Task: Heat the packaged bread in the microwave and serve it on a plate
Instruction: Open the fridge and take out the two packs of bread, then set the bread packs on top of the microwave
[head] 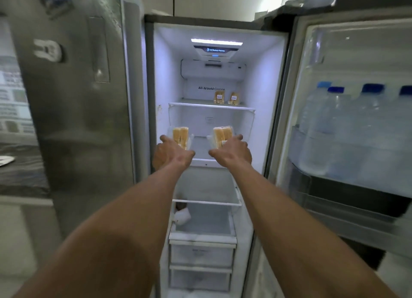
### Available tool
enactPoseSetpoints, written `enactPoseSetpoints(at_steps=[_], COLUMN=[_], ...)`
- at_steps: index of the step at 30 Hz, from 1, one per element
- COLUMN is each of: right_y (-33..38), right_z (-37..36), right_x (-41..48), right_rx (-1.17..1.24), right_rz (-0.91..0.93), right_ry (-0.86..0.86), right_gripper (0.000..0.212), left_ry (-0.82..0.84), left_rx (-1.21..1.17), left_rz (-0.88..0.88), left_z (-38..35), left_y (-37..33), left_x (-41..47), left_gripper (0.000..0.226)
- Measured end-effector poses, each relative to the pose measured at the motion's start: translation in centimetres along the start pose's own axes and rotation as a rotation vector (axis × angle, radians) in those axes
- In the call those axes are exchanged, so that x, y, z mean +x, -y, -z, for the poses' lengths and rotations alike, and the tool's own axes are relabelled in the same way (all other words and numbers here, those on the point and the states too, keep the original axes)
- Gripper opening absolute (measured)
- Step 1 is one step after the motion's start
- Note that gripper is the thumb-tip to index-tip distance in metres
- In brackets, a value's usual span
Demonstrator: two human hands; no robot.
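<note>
fridge back wall (211, 88): "All-Around Cooling" | ceiling panel (215, 50): white lettering; too blurred to read | upper-shelf bread packs (219, 97): white labels; print too small to read

Fridge door (334, 41) swung wide right, opening clear for me. Upper shelf (211, 106) caps headroom over my left grip (171, 152) and right grip (231, 151). Free lane: bare middle shelf (200, 147) between left bread pack (181, 136) and right bread pack (221, 135). Fridge walls (163, 86) tight outboard.
</note>
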State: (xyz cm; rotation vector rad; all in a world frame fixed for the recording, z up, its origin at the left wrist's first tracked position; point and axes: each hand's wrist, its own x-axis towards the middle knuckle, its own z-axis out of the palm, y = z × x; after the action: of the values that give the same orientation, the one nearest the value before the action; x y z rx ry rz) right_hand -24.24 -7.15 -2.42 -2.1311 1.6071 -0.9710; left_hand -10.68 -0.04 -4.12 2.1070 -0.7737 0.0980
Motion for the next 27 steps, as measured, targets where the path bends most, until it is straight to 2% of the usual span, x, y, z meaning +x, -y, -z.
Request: enactPoseSetpoints(at_steps=[5,10,13,19,23,27], right_y=[3.1,7.3,10.3,16.3,20.8,25.8], right_z=[1.1,0.4,-0.7,-3.8,-6.5,-9.6], right_x=[-4.6,-8.4,-10.7,-15.6,-18.5,-21.6], right_rx=[0.054,0.097,0.143,0.209,0.239,0.281], right_rz=[0.061,0.137,0.174,0.305,0.413,0.471], right_ry=[0.054,0.108,0.178,0.262,0.324,0.405], right_gripper=[0.086,0.088,0.092,0.094,0.092,0.090], left_ry=[-0.045,-0.148,-0.204,-0.338,-0.402,-0.459], left_rx=[-0.014,-0.011,0.077,0.153,0.206,0.235], left_rz=[0.055,0.114,0.176,0.299,0.349,0.404], left_z=[6.6,12.8,16.4,22.7,27.2,31.3], left_y=[2.7,6.1,8.8,14.6,19.0,23.1], left_x=[-2.2,-3.1,-3.6,-4.6,-4.9,-5.0], left_gripper=[0.078,0.073,0.070,0.087,0.073,0.072])
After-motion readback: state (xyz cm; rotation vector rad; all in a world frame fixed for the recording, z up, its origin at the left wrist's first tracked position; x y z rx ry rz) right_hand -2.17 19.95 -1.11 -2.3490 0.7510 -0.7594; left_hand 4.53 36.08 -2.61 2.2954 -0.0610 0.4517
